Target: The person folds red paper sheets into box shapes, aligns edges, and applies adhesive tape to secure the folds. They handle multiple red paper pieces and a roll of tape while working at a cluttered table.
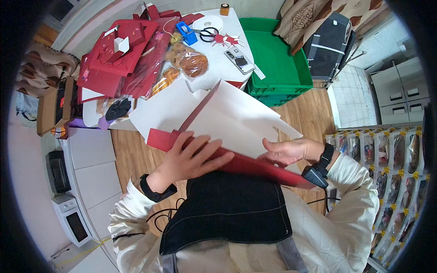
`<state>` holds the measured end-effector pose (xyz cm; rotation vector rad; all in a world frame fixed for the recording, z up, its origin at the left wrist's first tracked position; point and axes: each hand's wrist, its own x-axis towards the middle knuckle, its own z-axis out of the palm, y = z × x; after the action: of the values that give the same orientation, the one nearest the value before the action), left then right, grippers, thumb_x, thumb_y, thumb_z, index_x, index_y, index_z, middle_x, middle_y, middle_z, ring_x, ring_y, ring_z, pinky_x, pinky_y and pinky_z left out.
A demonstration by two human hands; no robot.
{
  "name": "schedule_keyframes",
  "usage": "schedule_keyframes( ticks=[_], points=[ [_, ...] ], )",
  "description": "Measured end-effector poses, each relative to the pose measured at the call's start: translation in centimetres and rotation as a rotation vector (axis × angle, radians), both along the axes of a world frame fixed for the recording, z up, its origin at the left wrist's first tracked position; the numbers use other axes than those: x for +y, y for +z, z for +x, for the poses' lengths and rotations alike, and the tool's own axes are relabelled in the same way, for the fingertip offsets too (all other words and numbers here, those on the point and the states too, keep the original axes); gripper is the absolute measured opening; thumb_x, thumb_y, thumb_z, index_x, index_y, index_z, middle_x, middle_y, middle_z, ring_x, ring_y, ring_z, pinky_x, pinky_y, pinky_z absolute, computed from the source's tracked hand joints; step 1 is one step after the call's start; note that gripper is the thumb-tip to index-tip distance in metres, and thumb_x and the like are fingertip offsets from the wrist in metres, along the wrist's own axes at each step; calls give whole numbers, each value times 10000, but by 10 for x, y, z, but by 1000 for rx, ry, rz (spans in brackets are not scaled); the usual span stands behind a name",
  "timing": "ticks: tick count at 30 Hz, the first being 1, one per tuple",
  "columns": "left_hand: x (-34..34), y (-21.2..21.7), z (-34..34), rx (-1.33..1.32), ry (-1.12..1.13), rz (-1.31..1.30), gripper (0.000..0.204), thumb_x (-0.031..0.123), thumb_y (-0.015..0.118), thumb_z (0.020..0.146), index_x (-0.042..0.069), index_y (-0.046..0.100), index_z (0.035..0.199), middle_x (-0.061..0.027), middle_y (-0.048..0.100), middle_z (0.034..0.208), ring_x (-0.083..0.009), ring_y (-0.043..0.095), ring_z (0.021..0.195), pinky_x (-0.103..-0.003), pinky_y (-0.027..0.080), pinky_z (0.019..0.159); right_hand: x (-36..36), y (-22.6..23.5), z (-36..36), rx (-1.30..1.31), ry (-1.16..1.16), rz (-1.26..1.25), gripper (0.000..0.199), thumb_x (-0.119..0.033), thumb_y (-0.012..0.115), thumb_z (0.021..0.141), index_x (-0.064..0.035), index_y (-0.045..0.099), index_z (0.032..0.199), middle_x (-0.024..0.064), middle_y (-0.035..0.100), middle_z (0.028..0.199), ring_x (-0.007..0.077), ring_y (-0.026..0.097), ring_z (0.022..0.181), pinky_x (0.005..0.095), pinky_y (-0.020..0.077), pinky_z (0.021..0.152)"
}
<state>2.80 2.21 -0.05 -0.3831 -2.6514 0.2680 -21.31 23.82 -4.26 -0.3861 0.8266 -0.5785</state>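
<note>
The white worktop [223,68] stands far from the person, in the upper middle of the scene, and it carries many things. To its right is a stack of green trays [273,59] on the wooden floor [314,113]. On the left part of the worktop lies a big pile of red paper pieces [114,54], and beside it are bags of baked goods [186,61].

Near the person, in the middle, is a large folded card [227,123], red outside and white inside, held half open above a dark apron [227,209] on the lap. The left hand [191,157] lies flat on the red cover with spread fingers and presses on it; it does not close around it. The right hand [291,150] touches the right edge of the white inner sheet with bent fingers; whether it truly pinches the sheet I cannot tell.

Smaller things lie at the far part of the worktop: a phone [239,60], scissors [208,32], a blue tape dispenser [186,32] and a roll of white tape [210,22].
</note>
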Motion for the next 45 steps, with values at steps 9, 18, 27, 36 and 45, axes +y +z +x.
schedule_keyframes(
  ticks=[9,18,27,36,45],
  points=[
    [-4,-6,-2,158,-34,104,451,302,606,876,411,528,1307,28,531,1228,-173,523,1096,-378,423,862,-2,28,19,296,125,-10,727,-723,319,912,-76,595,1096,8,561,889,116,539,834,274,472,724],
    [-9,-9,-1,-52,8,91,423,220,539,853,207,581,1274,-82,568,1268,-274,569,1126,-453,462,973,-28,46,-16,608,-161,-113,421,-368,651,901,4,657,1097,116,662,1061,165,578,991,327,455,885],
    [-12,-31,-11,-396,246,419,325,152,600,835,118,595,1158,-95,678,1067,-261,664,965,-365,539,761,-46,85,28,1862,212,-1040,607,-321,669,835,8,454,1297,207,562,1147,384,549,1070,469,446,915],
    [0,-5,-14,-647,368,556,197,150,595,860,159,653,1048,-75,704,863,-288,677,739,-389,521,593,-49,41,35,1669,420,-1020,289,-125,612,754,-52,597,1033,88,647,811,284,662,782,390,530,634],
    [-10,-6,3,-597,457,802,154,159,603,873,133,696,993,-123,688,823,-331,662,759,-406,517,630,4,71,8,1914,175,-938,125,-145,643,681,-86,576,768,53,619,696,241,653,700,362,512,607]
  ],
)
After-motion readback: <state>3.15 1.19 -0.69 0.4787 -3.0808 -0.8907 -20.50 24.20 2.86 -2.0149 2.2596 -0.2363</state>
